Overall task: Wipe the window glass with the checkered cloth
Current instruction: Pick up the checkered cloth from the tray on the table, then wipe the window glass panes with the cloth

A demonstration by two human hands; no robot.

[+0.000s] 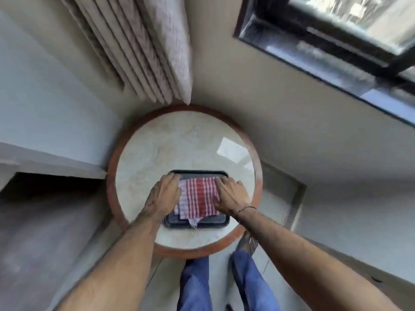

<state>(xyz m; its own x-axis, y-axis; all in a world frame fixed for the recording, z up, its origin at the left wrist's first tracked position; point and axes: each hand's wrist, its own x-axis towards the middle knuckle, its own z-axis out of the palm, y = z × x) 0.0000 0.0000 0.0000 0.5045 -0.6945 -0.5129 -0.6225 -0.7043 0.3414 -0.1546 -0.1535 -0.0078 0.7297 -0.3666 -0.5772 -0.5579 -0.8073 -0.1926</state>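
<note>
At frame centre, the left hand [165,194] and right hand [231,195] rest on the checkered cloth [198,198], fingers seemingly curled onto its edges, atop a dark tray [215,222].

bare round table [157,140] beyond tray [221,222], curtain [143,48] behind it, wall below window [336,41] clear

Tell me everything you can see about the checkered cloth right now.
The checkered cloth is red and white woven fabric, folded into a rough rectangle with a frayed white fringe hanging at its near edge. It lies flat on a dark tray on the round table. The left hand and right hand press on its two sides.
</note>
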